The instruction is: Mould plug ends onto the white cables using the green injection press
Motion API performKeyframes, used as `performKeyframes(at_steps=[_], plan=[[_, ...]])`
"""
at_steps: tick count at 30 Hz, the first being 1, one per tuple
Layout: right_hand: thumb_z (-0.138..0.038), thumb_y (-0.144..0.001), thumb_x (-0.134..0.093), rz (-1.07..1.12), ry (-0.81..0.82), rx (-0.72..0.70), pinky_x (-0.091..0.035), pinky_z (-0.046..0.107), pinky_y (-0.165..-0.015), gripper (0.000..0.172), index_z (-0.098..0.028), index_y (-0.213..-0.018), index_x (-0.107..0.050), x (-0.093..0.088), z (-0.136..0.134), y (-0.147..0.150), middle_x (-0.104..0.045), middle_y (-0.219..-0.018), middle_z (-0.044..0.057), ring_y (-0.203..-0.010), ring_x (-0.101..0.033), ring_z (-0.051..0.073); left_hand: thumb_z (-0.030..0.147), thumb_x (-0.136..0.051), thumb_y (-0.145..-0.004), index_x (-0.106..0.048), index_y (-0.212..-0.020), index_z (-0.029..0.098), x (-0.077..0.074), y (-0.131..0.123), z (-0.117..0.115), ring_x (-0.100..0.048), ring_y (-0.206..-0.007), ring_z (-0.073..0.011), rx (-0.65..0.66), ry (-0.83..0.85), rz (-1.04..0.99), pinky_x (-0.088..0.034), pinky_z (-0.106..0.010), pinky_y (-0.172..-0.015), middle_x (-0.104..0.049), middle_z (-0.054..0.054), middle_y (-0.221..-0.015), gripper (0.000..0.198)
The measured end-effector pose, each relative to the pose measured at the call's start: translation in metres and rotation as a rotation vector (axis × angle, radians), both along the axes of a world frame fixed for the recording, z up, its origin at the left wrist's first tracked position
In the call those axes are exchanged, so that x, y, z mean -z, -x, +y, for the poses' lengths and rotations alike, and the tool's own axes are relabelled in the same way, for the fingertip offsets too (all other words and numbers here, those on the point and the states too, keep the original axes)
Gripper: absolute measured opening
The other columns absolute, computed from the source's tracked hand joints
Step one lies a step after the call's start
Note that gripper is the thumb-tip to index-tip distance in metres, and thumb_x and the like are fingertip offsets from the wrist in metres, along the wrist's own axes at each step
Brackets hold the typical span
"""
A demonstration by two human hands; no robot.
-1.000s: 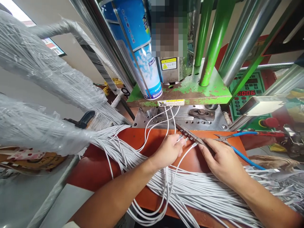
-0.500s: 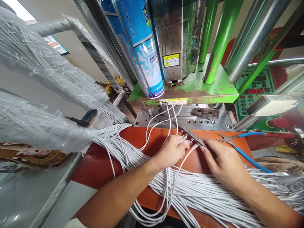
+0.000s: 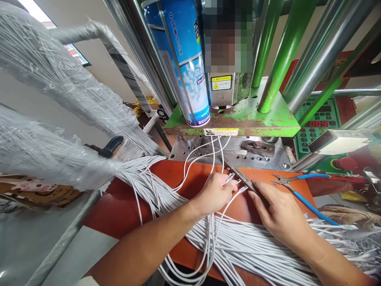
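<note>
My right hand (image 3: 281, 212) grips the near end of a narrow metal bar (image 3: 241, 176) with small slots along its edge. White cables end in metal-tipped plugs at this bar, and one plug (image 3: 243, 189) sits by its near end. My left hand (image 3: 216, 192) is closed, with thumb and fingers pinching a cable plug (image 3: 229, 178) beside the bar. Whether that plug touches the bar I cannot tell. Below both hands a thick bundle of white cables (image 3: 238, 234) crosses the orange-brown work surface (image 3: 190, 172).
Ahead stands a press with a green plate (image 3: 262, 126) over a drilled steel base (image 3: 205, 149); several cables run under the plate. A blue spray can (image 3: 193, 91) stands on it. Blue-handled cutters (image 3: 285, 179) lie at right. Plastic-wrapped cable bundles (image 3: 53, 139) hang at left.
The view has shifted slightly, so the press sits a little lower and further right. Both hands keep nearly the same place at the bar, with the left hand's fingers moving slightly.
</note>
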State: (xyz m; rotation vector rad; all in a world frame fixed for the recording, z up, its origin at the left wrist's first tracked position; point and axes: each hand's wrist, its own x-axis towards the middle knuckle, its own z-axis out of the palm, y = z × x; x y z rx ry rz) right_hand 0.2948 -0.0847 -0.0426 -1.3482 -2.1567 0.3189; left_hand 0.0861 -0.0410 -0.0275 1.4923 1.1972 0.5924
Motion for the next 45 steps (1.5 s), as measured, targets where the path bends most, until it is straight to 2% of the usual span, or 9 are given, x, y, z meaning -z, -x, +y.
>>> performKeyframes(at_steps=[5, 8, 12, 17, 22, 27, 33, 39, 45], plan=[[-0.034, -0.106, -0.046, -0.021, 0.05, -0.084, -0.045, 0.032, -0.067, 0.02, -0.021, -0.107, -0.06, 0.001, 0.001, -0.004, -0.068, -0.088, 0.005, -0.075, -0.064, 0.02, 0.034, -0.05, -0.095, -0.063, -0.077, 0.017, 0.006, -0.001, 0.0, -0.05, -0.047, -0.0107, 0.023, 0.041, 0.05, -0.038, -0.022, -0.052, -0.057, 0.002, -0.053, 0.028], [-0.036, -0.106, -0.047, -0.036, 0.037, 0.007, -0.046, 0.033, -0.07, 0.021, -0.021, -0.108, -0.061, 0.004, -0.002, 0.002, -0.066, -0.088, 0.005, -0.077, -0.063, 0.02, 0.038, -0.049, -0.097, -0.06, -0.08, 0.019, 0.001, 0.004, 0.005, -0.051, -0.041, -0.0111, 0.03, 0.104, 0.059, -0.037, -0.022, -0.047, -0.059, 0.002, -0.054, 0.028], [-0.039, -0.104, -0.049, -0.094, -0.039, 0.089, -0.049, 0.038, -0.079, 0.024, -0.021, -0.103, -0.064, 0.001, -0.004, 0.006, -0.064, -0.097, 0.009, -0.09, -0.061, 0.024, 0.048, -0.054, -0.097, -0.057, -0.079, 0.019, -0.018, 0.017, 0.014, -0.047, -0.043, -0.0081, -0.193, -0.157, -0.04, -0.034, -0.02, -0.048, -0.054, 0.003, -0.056, 0.035], [-0.048, -0.102, -0.048, -0.289, -0.14, 0.193, -0.05, 0.051, -0.094, 0.032, -0.019, -0.097, -0.059, -0.002, -0.002, -0.043, -0.061, -0.124, 0.018, -0.112, -0.059, 0.034, 0.063, -0.056, -0.093, -0.061, -0.085, 0.016, -0.028, 0.019, 0.014, -0.018, -0.04, -0.0041, -0.013, 0.35, -0.554, -0.013, -0.019, -0.04, -0.032, 0.009, -0.053, 0.048], [-0.06, -0.098, -0.044, -0.555, -0.154, 0.271, -0.05, 0.058, -0.086, 0.041, -0.02, -0.09, -0.051, 0.008, -0.001, -0.097, -0.057, -0.122, 0.027, -0.112, -0.058, 0.044, 0.046, -0.078, -0.082, -0.067, -0.094, 0.011, -0.021, 0.015, 0.009, -0.049, -0.052, -0.0062, -0.002, 0.416, -0.676, -0.034, -0.017, -0.045, -0.055, 0.0, -0.07, 0.038], [-0.064, -0.094, -0.051, -0.519, -0.117, 0.198, -0.049, 0.054, -0.076, 0.043, -0.022, -0.09, -0.052, 0.001, 0.007, -0.107, -0.059, -0.096, 0.019, -0.087, -0.059, 0.038, 0.046, -0.071, -0.092, -0.068, -0.116, 0.013, -0.021, 0.024, 0.016, -0.032, -0.041, -0.001, 0.119, 0.397, -0.716, -0.017, -0.015, -0.038, -0.045, 0.007, -0.062, 0.041], [-0.055, -0.098, -0.053, -0.411, -0.1, 0.087, -0.049, 0.053, -0.085, 0.035, -0.022, -0.09, -0.061, 0.004, 0.017, -0.124, -0.063, -0.092, 0.016, -0.09, -0.062, 0.036, 0.045, -0.078, -0.084, -0.064, -0.096, 0.012, -0.026, 0.029, 0.023, -0.071, -0.067, -0.0165, 0.122, 0.212, -0.698, -0.055, -0.027, -0.064, -0.07, -0.007, -0.083, 0.038], [-0.039, -0.103, -0.047, -0.274, -0.213, 0.01, -0.047, 0.05, -0.098, 0.03, -0.022, -0.087, -0.065, -0.024, -0.005, -0.099, -0.071, -0.118, 0.016, -0.11, -0.066, 0.034, 0.044, -0.076, -0.086, -0.061, -0.094, 0.013, -0.028, 0.029, 0.024, -0.067, -0.068, -0.0134, 0.083, 0.074, -0.548, -0.051, -0.023, -0.062, -0.071, -0.007, -0.082, 0.035], [-0.066, -0.101, -0.044, -0.278, 0.135, -0.029, -0.041, 0.032, -0.06, 0.053, -0.022, -0.078, -0.062, -0.037, 0.024, -0.053, -0.064, -0.069, 0.002, -0.062, -0.061, 0.019, 0.044, -0.078, -0.081, -0.061, -0.088, 0.015, -0.026, 0.027, 0.024, -0.045, -0.05, -0.0054, 0.026, 0.039, -0.5, -0.037, -0.019, -0.049, -0.055, 0.005, -0.064, 0.035]])
